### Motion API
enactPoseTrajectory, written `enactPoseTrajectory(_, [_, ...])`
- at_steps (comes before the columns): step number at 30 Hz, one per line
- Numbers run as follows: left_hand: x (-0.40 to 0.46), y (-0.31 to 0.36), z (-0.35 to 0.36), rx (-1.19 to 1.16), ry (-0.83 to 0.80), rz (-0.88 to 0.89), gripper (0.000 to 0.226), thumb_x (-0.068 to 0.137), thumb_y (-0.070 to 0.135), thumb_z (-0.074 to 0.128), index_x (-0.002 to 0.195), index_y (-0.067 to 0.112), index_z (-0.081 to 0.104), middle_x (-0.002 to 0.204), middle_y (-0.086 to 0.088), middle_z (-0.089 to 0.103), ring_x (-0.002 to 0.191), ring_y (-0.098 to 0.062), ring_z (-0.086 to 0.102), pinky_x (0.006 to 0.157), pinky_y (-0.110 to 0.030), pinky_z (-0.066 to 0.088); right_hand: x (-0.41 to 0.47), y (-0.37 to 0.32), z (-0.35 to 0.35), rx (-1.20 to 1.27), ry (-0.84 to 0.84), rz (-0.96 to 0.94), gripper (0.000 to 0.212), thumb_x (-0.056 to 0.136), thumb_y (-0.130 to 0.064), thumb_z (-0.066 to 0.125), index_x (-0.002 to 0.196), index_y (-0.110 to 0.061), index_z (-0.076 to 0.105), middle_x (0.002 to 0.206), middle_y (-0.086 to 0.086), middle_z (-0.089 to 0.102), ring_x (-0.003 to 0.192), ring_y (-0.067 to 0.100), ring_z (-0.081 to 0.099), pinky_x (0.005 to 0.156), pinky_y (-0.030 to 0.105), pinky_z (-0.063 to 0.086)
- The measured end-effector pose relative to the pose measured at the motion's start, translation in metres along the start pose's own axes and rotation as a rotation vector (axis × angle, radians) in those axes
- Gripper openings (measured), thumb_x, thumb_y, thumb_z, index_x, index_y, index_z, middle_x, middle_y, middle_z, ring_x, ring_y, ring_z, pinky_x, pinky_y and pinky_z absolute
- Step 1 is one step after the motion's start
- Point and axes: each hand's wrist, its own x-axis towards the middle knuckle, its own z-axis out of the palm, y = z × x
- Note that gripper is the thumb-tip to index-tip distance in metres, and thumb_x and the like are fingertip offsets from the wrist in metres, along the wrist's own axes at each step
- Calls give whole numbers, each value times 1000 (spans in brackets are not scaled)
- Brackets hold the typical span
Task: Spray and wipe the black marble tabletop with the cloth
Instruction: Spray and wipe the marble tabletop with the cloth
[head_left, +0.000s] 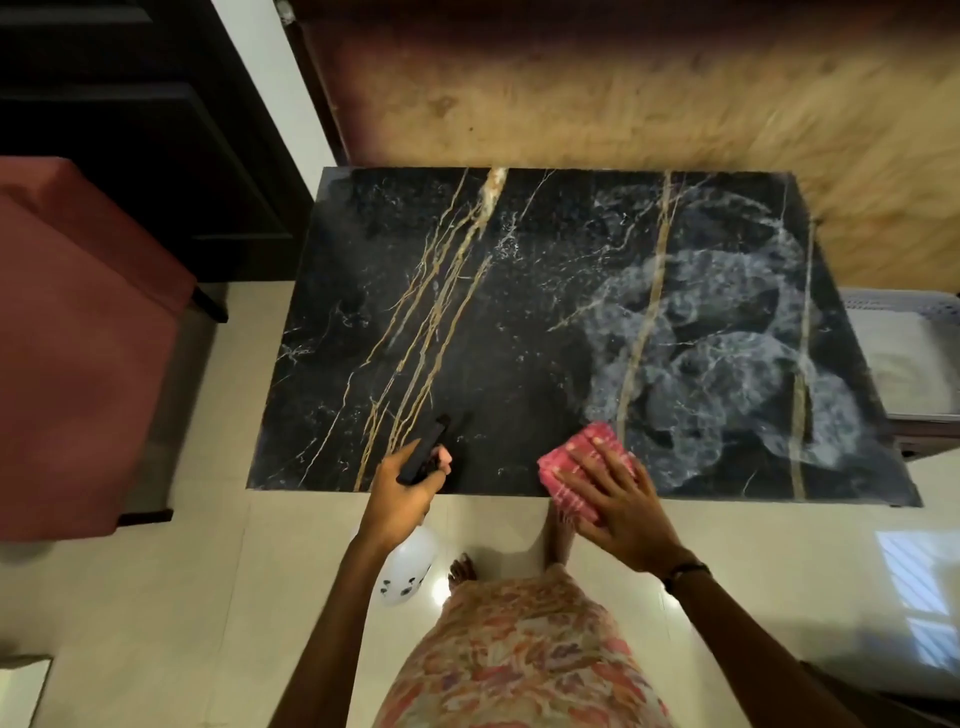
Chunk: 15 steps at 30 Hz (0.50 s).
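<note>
While pressing flat-fingered on the pink cloth (587, 470) at the black marble tabletop's (519, 322) near edge, right hand (621, 506); left hand (402, 488) clenched round spray bottle (410, 564) trigger, nearby.

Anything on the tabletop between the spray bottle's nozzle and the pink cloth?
No. In the head view, only bare black marble tabletop lies between the spray bottle in the left hand and the pink cloth under the right hand.

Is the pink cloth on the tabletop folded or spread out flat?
Folded. The pink cloth forms a thick, compact pad with layered edges under the flat right hand, at the near edge of the tabletop.
</note>
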Motion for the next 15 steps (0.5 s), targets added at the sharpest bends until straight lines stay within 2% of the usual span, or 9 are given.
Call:
enactPoseTrajectory(3, [4, 6, 10, 0, -11, -14, 19, 87, 4, 56, 84, 21, 64, 76, -7, 59, 38, -5, 44, 40, -20, 34, 4, 43, -13, 22, -58, 107, 68, 89, -59, 36, 150, -38, 14, 157, 2, 23, 145, 32, 16, 107, 62, 25])
enactPoseTrajectory(5, [7, 10, 21, 3, -8, -25, 20, 87, 3, 55, 85, 20, 64, 78, -6, 60, 39, -4, 45, 40, -19, 34, 28, 51, -22, 59, -80, 200, 65, 90, -60, 32, 148, -35, 21, 156, 4, 27, 144, 31, 16, 107, 63, 26])
enactPoseTrajectory(8, [12, 17, 38, 19, 5, -13, 20, 86, 0, 55, 84, 18, 64, 79, -9, 60, 38, -4, 44, 38, -20, 32, 75, 39, -30, 109, -93, 297, 69, 82, -59, 38, 145, -33, 30, 153, 6, 33, 142, 35, 24, 104, 66, 24])
enactPoseTrajectory(10, [16, 21, 47, 33, -4, -5, 20, 85, -1, 55, 83, 17, 63, 77, -10, 59, 37, -4, 43, 37, -19, 32, 95, 22, -30, 110, -89, 222, 68, 81, -58, 39, 143, -30, 38, 150, 8, 38, 139, 38, 29, 102, 70, 24])
enactPoseTrajectory(12, [21, 26, 59, 48, -12, -2, 21, 85, -1, 55, 81, 18, 62, 71, -8, 57, 37, -4, 42, 38, -17, 32, 96, 8, -25, 104, -96, 69, 65, 82, -56, 39, 140, -28, 45, 147, 8, 43, 137, 38, 33, 100, 72, 29])
enactPoseTrajectory(15, [28, 37, 77, 42, -29, 16, 18, 86, -2, 56, 82, 15, 61, 64, -1, 55, 40, -1, 49, 42, -9, 35, 66, 3, -15, 63, -108, -146, 60, 84, -54, 41, 140, -34, 44, 146, 3, 45, 137, 33, 36, 105, 69, 27])
